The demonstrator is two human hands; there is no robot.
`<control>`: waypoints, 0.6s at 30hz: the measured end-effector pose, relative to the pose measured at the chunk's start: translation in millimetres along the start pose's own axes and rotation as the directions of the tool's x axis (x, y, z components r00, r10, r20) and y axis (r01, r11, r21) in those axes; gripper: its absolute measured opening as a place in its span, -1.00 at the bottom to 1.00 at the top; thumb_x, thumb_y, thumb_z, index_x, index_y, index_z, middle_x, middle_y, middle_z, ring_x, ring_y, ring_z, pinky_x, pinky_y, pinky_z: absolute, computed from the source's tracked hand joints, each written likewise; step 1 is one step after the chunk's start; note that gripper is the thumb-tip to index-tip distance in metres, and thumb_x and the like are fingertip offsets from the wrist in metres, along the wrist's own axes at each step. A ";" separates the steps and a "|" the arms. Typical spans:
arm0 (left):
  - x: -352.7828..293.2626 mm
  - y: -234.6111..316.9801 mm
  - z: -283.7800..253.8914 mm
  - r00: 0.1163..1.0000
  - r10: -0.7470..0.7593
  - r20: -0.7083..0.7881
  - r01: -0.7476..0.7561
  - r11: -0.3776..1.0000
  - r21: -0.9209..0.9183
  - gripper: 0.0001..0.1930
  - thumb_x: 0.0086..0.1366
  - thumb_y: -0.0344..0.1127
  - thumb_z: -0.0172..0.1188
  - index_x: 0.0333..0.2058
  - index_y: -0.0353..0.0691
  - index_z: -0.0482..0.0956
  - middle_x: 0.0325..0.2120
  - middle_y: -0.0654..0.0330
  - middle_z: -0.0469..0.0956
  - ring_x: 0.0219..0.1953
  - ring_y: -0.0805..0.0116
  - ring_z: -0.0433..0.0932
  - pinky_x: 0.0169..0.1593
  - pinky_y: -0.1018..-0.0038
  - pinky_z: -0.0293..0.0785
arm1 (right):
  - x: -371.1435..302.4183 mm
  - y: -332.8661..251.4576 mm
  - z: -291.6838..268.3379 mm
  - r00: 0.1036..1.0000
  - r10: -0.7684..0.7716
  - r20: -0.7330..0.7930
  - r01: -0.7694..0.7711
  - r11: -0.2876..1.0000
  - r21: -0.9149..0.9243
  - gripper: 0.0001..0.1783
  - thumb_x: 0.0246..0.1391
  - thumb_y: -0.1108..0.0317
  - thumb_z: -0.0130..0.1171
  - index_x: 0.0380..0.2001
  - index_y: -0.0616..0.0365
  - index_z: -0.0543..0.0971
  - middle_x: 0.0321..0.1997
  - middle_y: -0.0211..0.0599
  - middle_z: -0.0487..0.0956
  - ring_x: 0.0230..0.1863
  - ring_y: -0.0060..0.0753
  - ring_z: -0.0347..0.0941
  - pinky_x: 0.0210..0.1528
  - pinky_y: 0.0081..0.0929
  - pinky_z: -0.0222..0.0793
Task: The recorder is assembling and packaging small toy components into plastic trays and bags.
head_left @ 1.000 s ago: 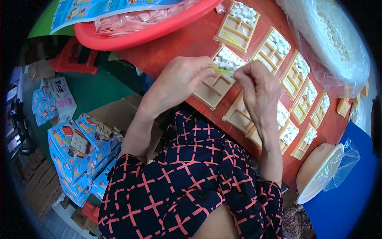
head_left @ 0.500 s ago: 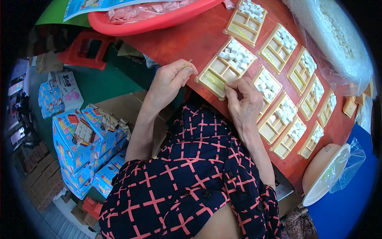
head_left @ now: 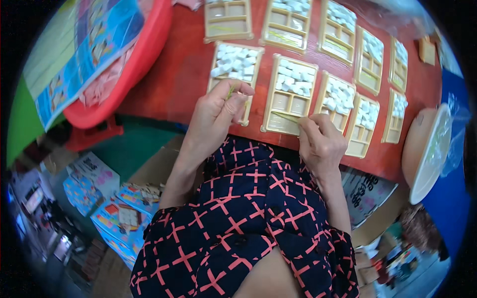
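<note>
By the right hand [head_left: 323, 141], a thin yellow strip [head_left: 284, 116] is seemingly pinched at its end, stretched leftward from the fingertips in or just over the near compartment of a tray [head_left: 270, 94]. More strips [head_left: 230, 92] are pinched in the left hand [head_left: 213, 113], before the neighbouring tray [head_left: 257, 69]. Strip-laying seems in hand; a low, flat release is called for. Beyond, white cubes [head_left: 296, 79] are held.

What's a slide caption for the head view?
Left hand pinches yellow-green strips; right hand is at a beige tray of white cubes on a red table.
</note>
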State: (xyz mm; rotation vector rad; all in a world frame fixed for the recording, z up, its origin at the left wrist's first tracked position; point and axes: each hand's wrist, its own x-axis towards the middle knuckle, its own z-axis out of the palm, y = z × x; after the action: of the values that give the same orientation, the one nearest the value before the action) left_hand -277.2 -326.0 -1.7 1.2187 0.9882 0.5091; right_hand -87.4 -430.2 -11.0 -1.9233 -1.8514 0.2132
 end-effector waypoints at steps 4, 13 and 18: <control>12.2 4.2 16.2 0.988 -0.059 0.141 0.051 0.997 0.066 -0.83 0.32 -0.27 -0.15 -0.23 -0.24 0.30 -0.64 0.41 0.19 -0.59 0.68 0.14 -0.53 0.75 0.08 | -4.1 -11.9 -5.6 0.991 0.121 -0.062 -0.118 0.992 0.054 -0.74 -0.26 0.53 0.21 -0.37 0.09 0.54 -0.47 -0.35 0.48 -0.55 -0.34 0.44 -0.55 -0.46 0.34; 12.7 16.6 62.1 0.924 0.018 0.381 -0.088 0.982 0.166 -0.93 0.26 -0.43 -0.12 -0.36 -0.30 0.22 -0.68 0.21 0.31 -0.61 0.47 0.31 -0.52 0.56 0.26 | -7.1 -17.7 -21.3 0.931 0.359 -0.061 -0.251 0.755 0.605 -0.87 -0.18 0.65 0.12 -0.45 0.29 0.48 -0.50 -0.27 0.48 -0.49 -0.50 0.43 -0.46 -0.65 0.30; 15.2 4.0 77.1 0.837 -0.011 0.547 -0.037 0.996 0.076 -0.92 0.28 -0.39 -0.11 -0.34 -0.26 0.21 -0.65 0.29 0.27 -0.60 0.58 0.24 -0.53 0.65 0.19 | -30.7 -6.1 -24.8 0.872 0.471 0.132 -0.406 0.547 0.732 -0.97 -0.06 0.63 0.02 -0.47 0.34 0.44 -0.48 -0.35 0.46 -0.46 -0.64 0.42 -0.41 -0.75 0.31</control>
State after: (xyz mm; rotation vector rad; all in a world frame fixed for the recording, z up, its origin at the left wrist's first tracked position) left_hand -203.8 -354.3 -1.5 1.3444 0.5096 0.1061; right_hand -85.1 -465.6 7.3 -1.6791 -0.9124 0.8979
